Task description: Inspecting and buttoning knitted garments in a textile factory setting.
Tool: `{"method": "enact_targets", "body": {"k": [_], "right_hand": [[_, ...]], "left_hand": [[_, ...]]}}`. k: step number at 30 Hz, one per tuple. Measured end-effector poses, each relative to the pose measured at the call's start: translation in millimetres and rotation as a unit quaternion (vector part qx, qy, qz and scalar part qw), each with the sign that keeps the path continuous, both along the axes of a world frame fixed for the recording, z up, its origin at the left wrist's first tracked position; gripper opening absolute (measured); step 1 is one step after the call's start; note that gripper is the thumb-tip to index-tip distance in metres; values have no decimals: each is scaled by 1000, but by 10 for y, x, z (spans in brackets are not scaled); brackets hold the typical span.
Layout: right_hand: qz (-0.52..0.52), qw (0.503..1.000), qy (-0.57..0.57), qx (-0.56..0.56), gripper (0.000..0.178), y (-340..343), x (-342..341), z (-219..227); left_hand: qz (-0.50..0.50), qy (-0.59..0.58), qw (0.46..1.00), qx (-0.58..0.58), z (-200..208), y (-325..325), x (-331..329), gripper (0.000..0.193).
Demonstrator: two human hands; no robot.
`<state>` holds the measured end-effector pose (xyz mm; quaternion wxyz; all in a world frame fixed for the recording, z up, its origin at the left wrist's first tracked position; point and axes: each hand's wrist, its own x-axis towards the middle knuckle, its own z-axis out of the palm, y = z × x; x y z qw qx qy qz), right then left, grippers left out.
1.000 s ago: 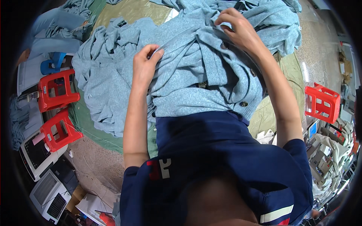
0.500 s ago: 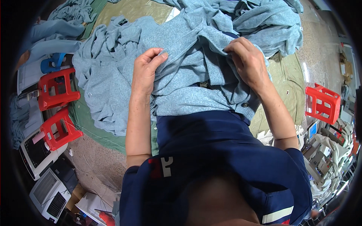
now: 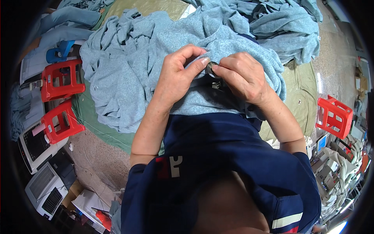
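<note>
A light blue knitted cardigan [image 3: 249, 50] lies bunched over my lap. My left hand [image 3: 175, 76] pinches the cardigan's edge between thumb and fingertips. Right beside it, my right hand [image 3: 245, 78] is closed, thumb and finger on a dark round button [image 3: 211, 69] at that edge. The two sets of fingertips almost meet. Just below them a small dark and pale piece [image 3: 216, 85] shows in the shadowed fold; what it is, I cannot make out.
More blue knitwear [image 3: 117, 85] is heaped at the left and on a green cloth [image 3: 103, 124]. Another blue pile [image 3: 292, 35] lies far right. Red stools [image 3: 64, 80] stand left, one red stool [image 3: 335, 117] right. A person's blue-clad legs [image 3: 70, 19] show far left.
My hands have come together from wide apart, the left moving right and the right moving left. The cardigan's edge is now gathered between them, with the button at the right fingertips.
</note>
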<state>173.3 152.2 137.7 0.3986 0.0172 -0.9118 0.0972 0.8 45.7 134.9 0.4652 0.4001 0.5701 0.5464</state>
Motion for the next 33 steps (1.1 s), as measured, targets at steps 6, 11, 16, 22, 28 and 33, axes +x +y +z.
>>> {"method": "enact_targets", "body": {"k": [6, 11, 16, 22, 28, 33], "right_hand": [[-21, 998, 8, -64, 19, -68, -41, -167], [10, 978, -64, -197, 25, -117, -52, -175], [47, 912, -105, -394, 39, -77, -125, -14], [23, 917, -154, -369, 18, 0, -137, -138], [-28, 872, -47, -486, 15, -219, -153, -333], [5, 945, -28, -327, 23, -184, -110, -204]], "left_hand": [[6, -39, 999, 11, 37, -71, 26, 17], [-6, 57, 996, 63, -10, -116, -11, 19], [-64, 316, 934, 155, 90, -162, -37, 21], [-28, 425, 865, 267, -116, -158, -2, 24], [66, 402, 875, 263, -285, -91, 13, 24], [-2, 103, 988, 114, -212, -121, -62, 28]]}}
